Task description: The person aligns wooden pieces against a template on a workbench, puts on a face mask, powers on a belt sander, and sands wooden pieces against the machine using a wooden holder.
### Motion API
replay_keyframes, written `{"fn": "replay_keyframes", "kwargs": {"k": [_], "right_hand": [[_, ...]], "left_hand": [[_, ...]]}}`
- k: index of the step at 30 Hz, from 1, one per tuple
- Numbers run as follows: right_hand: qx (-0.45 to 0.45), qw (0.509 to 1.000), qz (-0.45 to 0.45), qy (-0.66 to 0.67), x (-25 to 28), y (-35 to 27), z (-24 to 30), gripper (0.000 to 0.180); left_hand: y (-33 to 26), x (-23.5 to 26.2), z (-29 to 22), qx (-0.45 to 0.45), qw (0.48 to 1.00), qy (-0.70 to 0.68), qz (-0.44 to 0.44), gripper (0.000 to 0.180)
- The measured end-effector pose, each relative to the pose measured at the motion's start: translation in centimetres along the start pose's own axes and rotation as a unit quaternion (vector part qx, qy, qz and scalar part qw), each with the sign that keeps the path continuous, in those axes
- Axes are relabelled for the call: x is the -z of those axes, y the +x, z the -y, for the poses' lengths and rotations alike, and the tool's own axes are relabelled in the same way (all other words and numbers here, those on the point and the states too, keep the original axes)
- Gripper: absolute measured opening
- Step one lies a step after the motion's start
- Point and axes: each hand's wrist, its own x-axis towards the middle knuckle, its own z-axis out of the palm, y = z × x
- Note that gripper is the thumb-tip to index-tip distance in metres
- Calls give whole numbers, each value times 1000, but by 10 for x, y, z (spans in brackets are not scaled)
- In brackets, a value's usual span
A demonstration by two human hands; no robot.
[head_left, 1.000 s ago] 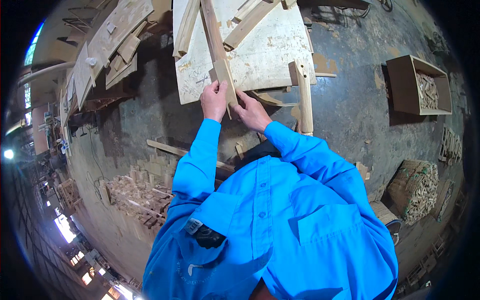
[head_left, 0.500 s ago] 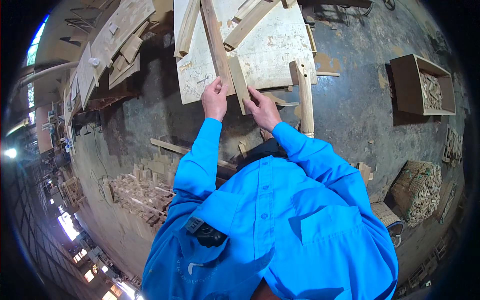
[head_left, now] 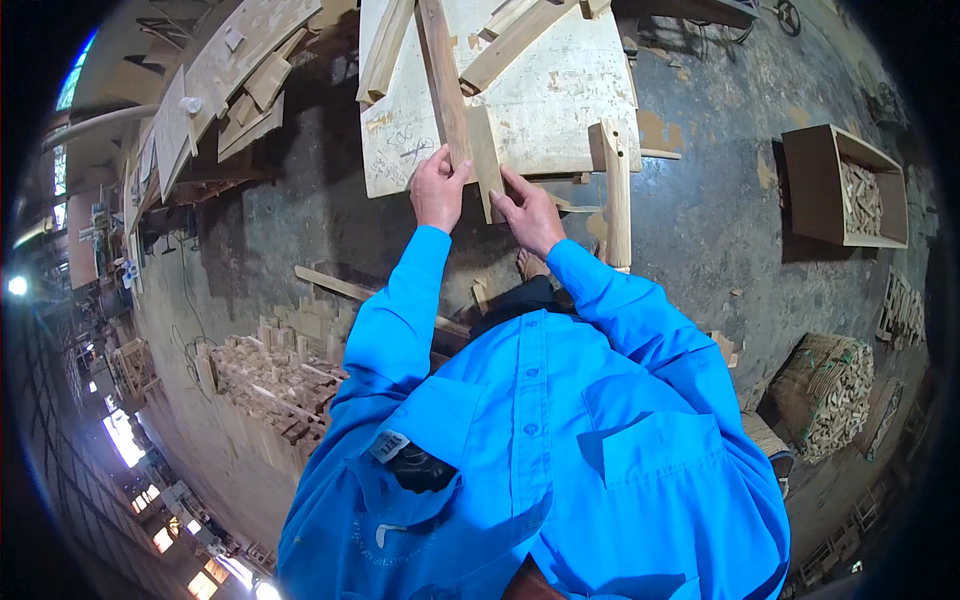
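Note:
My left hand is closed on the near end of a long brown wooden strip, thumb against its side. That strip runs away from me over a worn white board tabletop. My right hand pinches the right edge of a short, pale wooden board between thumb and fingers. The short board lies alongside the strip, edge against edge near its end, and sticks out past the tabletop's near edge.
Curved wooden pieces and another timber lie on the tabletop. A wooden post stands at its right corner. A box of offcuts and a woven basket of wood scraps are at right; stacked blocks at left.
The short board has straightened and come against the strip, closing the gap between them. Both hands keep their holds; the tabletop has shifted slightly up and right in view.

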Motion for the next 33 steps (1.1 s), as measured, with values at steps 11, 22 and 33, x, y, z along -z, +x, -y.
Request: {"fn": "replay_keyframes", "kwargs": {"k": [11,22,33], "right_hand": [[27,1000,-1,-14,-2,2,-3,58],[46,999,-13,-7,6,-11,-2,57],[57,998,19,4,-15,-18,8,54]], "left_hand": [[0,2,-2,1,1000,-1,1,58],[-11,-5,3,-22,999,-12,-43,47],[-29,-3,-12,17,992,-120,-41,41]]}}
